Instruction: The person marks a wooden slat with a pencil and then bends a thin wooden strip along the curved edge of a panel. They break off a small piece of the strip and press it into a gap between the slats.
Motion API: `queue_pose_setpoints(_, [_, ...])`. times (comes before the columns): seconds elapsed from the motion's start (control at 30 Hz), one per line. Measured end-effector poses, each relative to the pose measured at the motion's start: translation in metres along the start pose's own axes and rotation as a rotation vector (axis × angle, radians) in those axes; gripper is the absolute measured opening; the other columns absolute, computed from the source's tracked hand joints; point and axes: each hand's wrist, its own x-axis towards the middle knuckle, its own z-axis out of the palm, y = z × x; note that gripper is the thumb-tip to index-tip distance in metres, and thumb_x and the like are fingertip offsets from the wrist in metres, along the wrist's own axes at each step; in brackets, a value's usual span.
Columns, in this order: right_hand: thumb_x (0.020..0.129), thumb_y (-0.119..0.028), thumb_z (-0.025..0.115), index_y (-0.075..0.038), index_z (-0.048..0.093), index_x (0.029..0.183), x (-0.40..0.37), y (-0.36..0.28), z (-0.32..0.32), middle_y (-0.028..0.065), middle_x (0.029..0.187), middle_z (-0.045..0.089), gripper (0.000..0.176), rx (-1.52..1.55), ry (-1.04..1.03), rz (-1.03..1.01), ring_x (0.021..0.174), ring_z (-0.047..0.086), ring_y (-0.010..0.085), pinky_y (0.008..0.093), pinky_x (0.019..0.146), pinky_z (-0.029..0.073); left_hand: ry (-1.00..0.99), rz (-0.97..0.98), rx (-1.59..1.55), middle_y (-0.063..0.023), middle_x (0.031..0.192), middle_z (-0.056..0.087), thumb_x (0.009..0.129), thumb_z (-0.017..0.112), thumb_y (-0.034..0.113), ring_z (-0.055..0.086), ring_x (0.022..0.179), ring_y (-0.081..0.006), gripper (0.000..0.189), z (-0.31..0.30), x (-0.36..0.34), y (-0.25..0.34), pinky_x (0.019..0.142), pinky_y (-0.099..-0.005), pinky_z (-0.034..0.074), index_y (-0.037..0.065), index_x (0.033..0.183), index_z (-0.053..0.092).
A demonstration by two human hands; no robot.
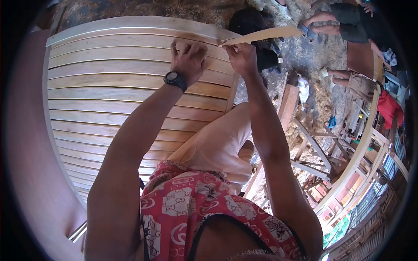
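A large panel of pale wooden slats (104,80) in a frame lies before me. My left hand (190,61), with a black watch (175,79) on its wrist, bears on the upper slats with curled fingers. What is under those fingertips is hidden. At the panel's upper right corner, my right hand (244,58) pinches the near end of a thin tan strip (270,35). The strip curves out to the right, past the panel's edge, and its left tip lies close over the frame's top rail (143,24).
Wood shavings cover the floor (322,100) on the right. Two people, one in dark clothes (352,21) and one in brown shorts (361,85), stand there. A white animal (303,90) is near a plank (288,106). Wooden frames (318,150) stand at lower right.
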Motion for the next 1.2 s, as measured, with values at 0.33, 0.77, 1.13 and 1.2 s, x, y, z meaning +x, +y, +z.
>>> queue_pose_setpoints(0.33, [0.09,-0.004,0.075,-0.006,0.077,0.099,0.01,-0.028,-0.009,0.0138,0.085,0.076,0.01,0.08,0.067,0.045,0.075,0.077,0.0243,0.0329,0.067,0.058,0.006,0.068,-0.022,-0.0044,0.116,0.058,0.095,0.066,0.029,0.056,0.112,-0.0279,0.03,0.0,0.0,-0.004,0.112,-0.0698,0.03,0.014,0.12,0.069])
queue_pose_setpoints(0.77, [0.091,-0.006,0.078,-0.003,0.078,0.101,0.01,-0.026,0.007,0.0123,0.087,0.078,0.01,0.019,0.03,0.043,0.078,0.075,0.0127,0.0272,0.069,0.055,0.022,0.061,-0.017,-0.0043,0.115,0.057,0.095,0.065,0.031,0.057,0.113,-0.027,0.027,-0.001,0.001,-0.003,0.111,-0.0706,0.032,0.015,0.116,0.071])
queue_pose_setpoints(1.13, [0.087,-0.01,0.079,-0.009,0.078,0.097,0.007,-0.013,0.017,0.0141,0.091,0.076,0.01,-0.022,0.037,-0.031,0.084,0.075,0.0335,0.0404,0.072,0.058,0.019,0.055,0.0,-0.0056,0.118,0.06,0.093,0.066,0.031,0.057,0.112,-0.032,0.028,0.001,0.0,-0.004,0.114,-0.0677,0.031,0.018,0.118,0.071])
queue_pose_setpoints(1.2, [0.087,-0.011,0.079,-0.009,0.078,0.097,0.006,-0.007,0.021,0.0139,0.092,0.077,0.01,-0.03,0.034,-0.021,0.085,0.075,0.0333,0.0406,0.072,0.059,0.017,0.053,-0.001,-0.0059,0.12,0.059,0.093,0.067,0.031,0.057,0.112,-0.0321,0.028,0.002,-0.001,-0.004,0.114,-0.0679,0.03,0.019,0.117,0.071])
